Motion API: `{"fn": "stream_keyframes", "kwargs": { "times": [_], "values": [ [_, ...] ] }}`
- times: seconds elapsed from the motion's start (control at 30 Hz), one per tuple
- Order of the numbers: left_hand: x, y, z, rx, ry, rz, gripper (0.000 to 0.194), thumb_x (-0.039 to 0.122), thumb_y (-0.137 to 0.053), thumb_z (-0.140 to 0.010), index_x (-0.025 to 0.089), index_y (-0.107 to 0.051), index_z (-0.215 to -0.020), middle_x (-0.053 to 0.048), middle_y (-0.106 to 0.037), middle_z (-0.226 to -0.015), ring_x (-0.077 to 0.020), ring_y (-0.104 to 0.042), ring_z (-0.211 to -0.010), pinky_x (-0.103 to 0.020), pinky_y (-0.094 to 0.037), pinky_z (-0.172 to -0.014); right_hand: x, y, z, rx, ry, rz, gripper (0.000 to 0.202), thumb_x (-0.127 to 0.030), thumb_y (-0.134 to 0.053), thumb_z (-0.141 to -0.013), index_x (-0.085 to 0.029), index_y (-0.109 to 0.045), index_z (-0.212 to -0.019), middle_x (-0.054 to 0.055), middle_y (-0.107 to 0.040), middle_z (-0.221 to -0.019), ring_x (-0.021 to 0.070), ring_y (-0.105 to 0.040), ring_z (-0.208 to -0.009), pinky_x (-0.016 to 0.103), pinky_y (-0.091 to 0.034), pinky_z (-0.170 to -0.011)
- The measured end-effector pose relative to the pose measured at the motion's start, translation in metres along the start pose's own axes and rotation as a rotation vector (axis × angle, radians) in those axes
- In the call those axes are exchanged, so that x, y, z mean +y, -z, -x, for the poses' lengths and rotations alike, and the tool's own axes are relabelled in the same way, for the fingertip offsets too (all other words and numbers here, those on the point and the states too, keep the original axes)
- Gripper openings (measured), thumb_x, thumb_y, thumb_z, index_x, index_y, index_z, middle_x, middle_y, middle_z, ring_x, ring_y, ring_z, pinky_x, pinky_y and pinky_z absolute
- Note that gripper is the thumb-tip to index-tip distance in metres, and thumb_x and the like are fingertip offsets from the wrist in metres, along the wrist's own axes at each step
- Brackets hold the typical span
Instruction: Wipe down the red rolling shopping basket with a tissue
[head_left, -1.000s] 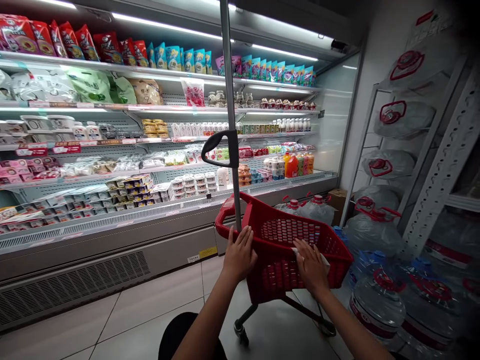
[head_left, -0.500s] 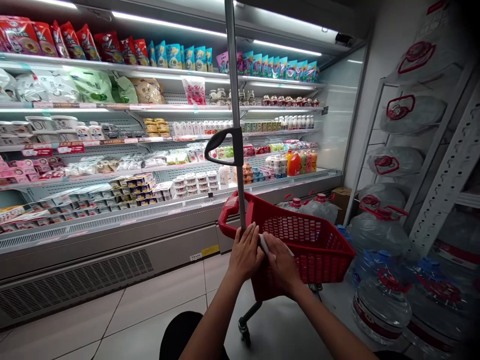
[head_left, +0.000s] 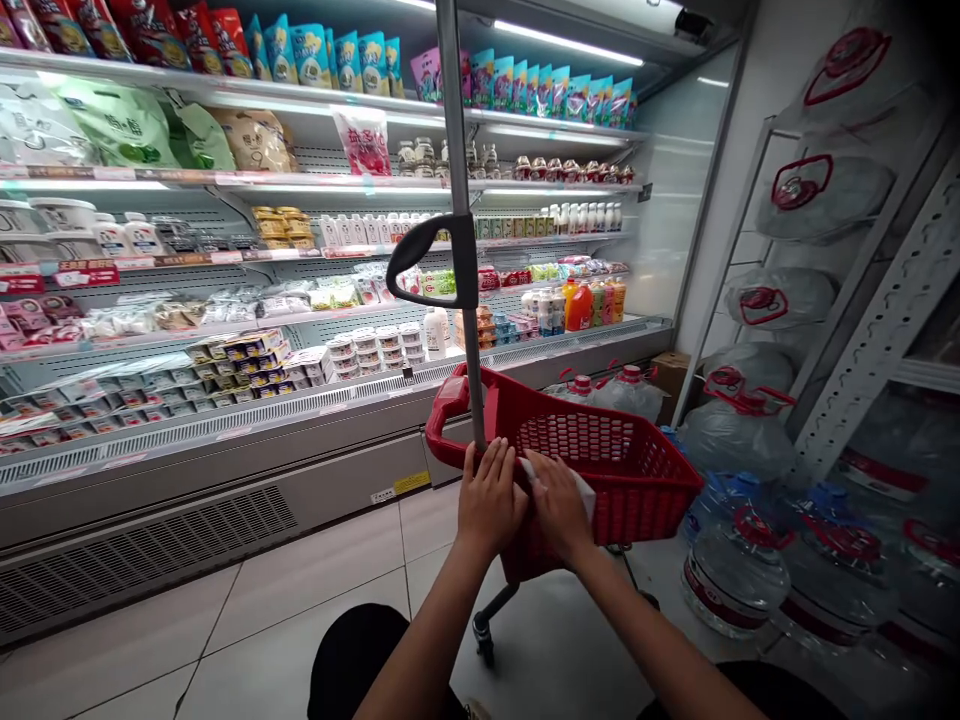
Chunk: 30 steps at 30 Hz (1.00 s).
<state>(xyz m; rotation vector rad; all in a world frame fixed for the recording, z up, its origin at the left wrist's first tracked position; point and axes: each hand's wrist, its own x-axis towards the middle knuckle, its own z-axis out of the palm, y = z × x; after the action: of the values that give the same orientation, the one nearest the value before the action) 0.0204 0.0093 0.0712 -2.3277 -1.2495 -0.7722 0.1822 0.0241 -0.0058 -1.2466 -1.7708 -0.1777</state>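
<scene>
A red plastic shopping basket (head_left: 637,500) on a wheeled frame stands in front of me, tilted, with a tall grey metal pole (head_left: 454,130) rising beside it. The pole carries a black loop handle (head_left: 431,262). My left hand (head_left: 491,500) lies over the basket's near rim at the pole's foot, its fingers bent over the edge. Just right of it, my right hand (head_left: 559,510) presses a white cloth (head_left: 585,493) against the same rim. Most of the cloth is hidden under the fingers, so whether it is paper or fabric I cannot tell.
A lit refrigerated display case (head_left: 315,430) with packed dairy shelves runs along the back. Large water bottles (head_left: 735,580) stand on the floor at the right, with more on a white rack (head_left: 694,350). My knee (head_left: 356,650) shows at the bottom.
The view has shifted, so the basket, pole and shelves sit slightly higher and further left. My right hand is a little higher on the rim, and more of the white cloth shows.
</scene>
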Motion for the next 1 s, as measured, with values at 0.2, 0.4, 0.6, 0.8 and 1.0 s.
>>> {"fn": "stream_keyframes", "kwargs": {
  "times": [0.2, 0.4, 0.6, 0.8, 1.0],
  "values": [
    [-0.01, 0.006, 0.001, 0.01, -0.02, 0.05, 0.063, 0.025, -0.041, -0.1, 0.019, -0.034, -0.162, -0.005, -0.042, -0.164, -0.0224, -0.038, -0.153, -0.048, -0.007, -0.134, -0.026, -0.008, -0.015, -0.029, 0.049, 0.018, 0.06, -0.021, -0.035, -0.101, -0.024, -0.037, -0.161, 0.006, -0.057, -0.153, 0.0237, -0.051, -0.139, 0.048, -0.034, -0.123],
    [-0.023, 0.006, -0.005, 0.027, 0.06, 0.01, 0.044, 0.027, -0.04, -0.104, 0.027, -0.06, -0.143, -0.005, -0.061, -0.148, -0.025, -0.042, -0.15, -0.056, 0.003, -0.132, 0.092, 0.058, 0.049, -0.047, -0.071, 0.305, 0.053, -0.025, -0.034, -0.101, -0.023, -0.052, -0.151, 0.007, -0.065, -0.141, 0.0236, -0.056, -0.132, 0.048, -0.028, -0.124],
    [-0.006, -0.006, -0.012, 0.063, 0.179, -0.042, 0.04, 0.026, -0.046, -0.101, 0.019, -0.067, -0.133, -0.015, -0.062, -0.142, -0.0363, -0.035, -0.153, -0.065, 0.0, -0.13, 0.152, 0.1, 0.09, 0.089, -0.271, 0.415, 0.052, -0.034, -0.028, -0.105, -0.019, -0.054, -0.147, 0.012, -0.065, -0.139, 0.0271, -0.054, -0.135, 0.053, -0.029, -0.123],
    [0.016, -0.031, -0.012, 0.002, 0.079, 0.036, 0.048, 0.027, -0.046, -0.099, 0.018, -0.06, -0.144, -0.013, -0.059, -0.149, -0.0322, -0.04, -0.151, -0.057, -0.016, -0.131, 0.053, 0.02, 0.035, -0.005, -0.077, 0.275, 0.058, -0.023, -0.03, -0.104, -0.021, -0.033, -0.162, 0.009, -0.052, -0.156, 0.0251, -0.043, -0.147, 0.052, -0.026, -0.125],
    [0.007, -0.032, -0.01, -0.017, 0.039, 0.077, 0.063, 0.025, -0.041, -0.099, 0.019, -0.035, -0.162, -0.005, -0.048, -0.16, -0.0244, -0.041, -0.15, -0.048, -0.015, -0.132, -0.012, -0.02, -0.003, -0.054, 0.005, 0.132, 0.062, -0.021, -0.033, -0.103, -0.021, -0.027, -0.164, 0.008, -0.051, -0.157, 0.0233, -0.045, -0.144, 0.046, -0.032, -0.124]
  ]
}}
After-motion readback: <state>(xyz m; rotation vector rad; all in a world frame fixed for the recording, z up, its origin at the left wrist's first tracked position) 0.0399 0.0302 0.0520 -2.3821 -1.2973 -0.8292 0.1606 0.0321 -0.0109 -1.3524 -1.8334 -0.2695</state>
